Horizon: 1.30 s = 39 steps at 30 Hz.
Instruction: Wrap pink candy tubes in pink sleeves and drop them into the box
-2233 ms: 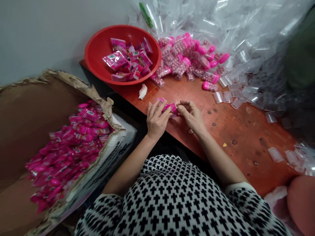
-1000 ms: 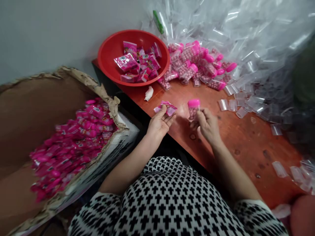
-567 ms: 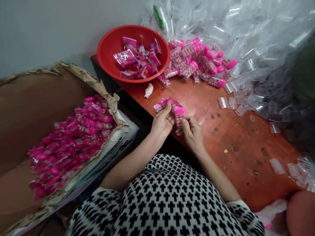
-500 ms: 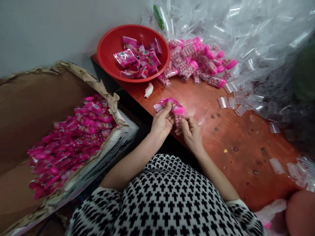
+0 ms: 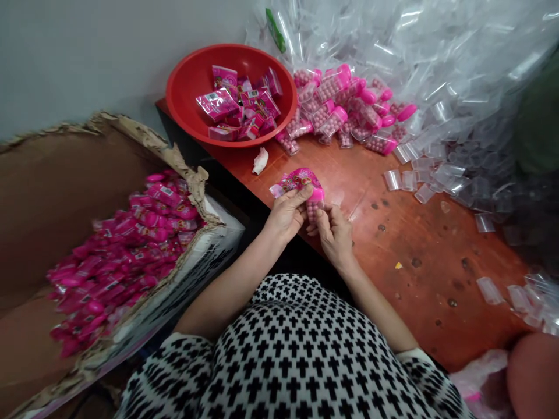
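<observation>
Over the table's near edge, a small clear bottle of pink candy balls with a pink cap [image 5: 315, 196] is between my two hands. My right hand [image 5: 337, 235] is closed on its lower body, thumb in front. In my left hand [image 5: 285, 216] a pink printed wrapper [image 5: 299, 176] is pinched, its thumb lying at the bottle's cap. The wrapper rests against the far side of the cap; whether the bottle is partly inside it, I cannot tell. Most of my left fingers are hidden behind the bottle and wrapper.
A red bowl [image 5: 174, 87] of pink packets stands at the table's [image 5: 375, 279] back left. Capped candy bottles [image 5: 334, 119] lie beside it, near many clear plastic tubes [image 5: 454, 174]. On the left, a torn carton [image 5: 192, 174] holds wrapped pink packs [image 5: 126, 250].
The left thumb has shifted right, onto the cap's edge. The wrapper is spread a little more behind the cap. The whole view has moved slightly.
</observation>
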Motion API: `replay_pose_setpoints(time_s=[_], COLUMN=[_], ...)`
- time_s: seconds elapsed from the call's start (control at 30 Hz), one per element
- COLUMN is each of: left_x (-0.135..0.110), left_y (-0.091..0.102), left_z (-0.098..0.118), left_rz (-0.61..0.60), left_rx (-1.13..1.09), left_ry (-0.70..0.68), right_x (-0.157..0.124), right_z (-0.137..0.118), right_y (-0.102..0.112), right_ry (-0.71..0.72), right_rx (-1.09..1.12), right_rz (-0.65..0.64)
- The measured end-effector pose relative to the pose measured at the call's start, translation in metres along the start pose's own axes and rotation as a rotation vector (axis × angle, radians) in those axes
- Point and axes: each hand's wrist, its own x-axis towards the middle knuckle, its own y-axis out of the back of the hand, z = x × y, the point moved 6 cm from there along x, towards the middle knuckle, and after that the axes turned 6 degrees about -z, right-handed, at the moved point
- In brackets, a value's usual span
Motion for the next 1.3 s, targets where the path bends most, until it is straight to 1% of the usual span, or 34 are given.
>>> replay_pose_setpoints(time_s=[0.07,0.17,0.23,0.3,0.4,0.43,0.53,0.6,0.67,0.77,0.83,0.87,1.0,1.07,1.17,1.23,1.3], left_x=[0.000,0.000,0.000,0.000,0.001,0.000,-0.001,-0.003,-0.003,-0.004,-0.004,-0.004,-0.006,-0.007,-0.007,-0.007,-0.007], left_y=[-0.001,-0.006,-0.008,-0.008,-0.005,-0.004,-0.006,-0.007,-0.008,-0.010,-0.012,-0.013,-0.011,-0.008,-0.002,0.002,0.006], left_z=[0.001,0.005,0.007,0.009,0.013,0.013,0.011,0.010,0.010,0.008,0.004,0.002,0.000,0.001,0.005,0.009,0.012], left_rz=[-0.031,-0.098,-0.132,-0.139,-0.110,-0.106,-0.119,-0.116,-0.092,-0.070,-0.084,-0.099,-0.147,-0.133,-0.102,-0.059,0.010], left_rx=[0.043,0.114,0.161,0.210,0.259,0.268,0.277,0.267,0.233,0.184,0.185,0.193,0.235,0.258,0.305,0.379,0.485], left_ry=[0.023,0.036,0.042,0.031,-0.017,-0.022,0.006,0.019,0.000,-0.026,-0.014,-0.004,0.023,0.036,0.012,-0.064,-0.169], right_x=[0.001,0.003,0.004,0.005,0.005,0.005,0.004,0.003,0.002,0.000,0.000,0.001,0.003,0.003,0.001,0.001,0.002], right_z=[0.000,-0.003,-0.005,-0.006,-0.008,-0.007,-0.003,-0.002,-0.002,-0.003,-0.003,-0.002,0.003,0.005,0.006,0.004,0.003], right_y=[-0.001,-0.005,-0.006,-0.003,0.002,0.003,-0.001,-0.003,-0.001,0.005,0.006,0.005,-0.005,-0.008,-0.006,-0.002,0.001], right_ry=[-0.037,-0.097,-0.113,-0.097,-0.051,-0.052,-0.101,-0.116,-0.088,-0.015,-0.013,-0.034,-0.147,-0.173,-0.151,-0.103,-0.063], right_rx=[0.079,0.248,0.312,0.283,0.171,0.177,0.331,0.384,0.325,0.158,0.148,0.202,0.540,0.590,0.496,0.395,0.330], right_rz=[-0.019,-0.084,-0.104,-0.080,-0.010,-0.002,-0.030,-0.031,0.013,0.110,0.123,0.104,0.029,0.029,0.069,0.113,0.137])
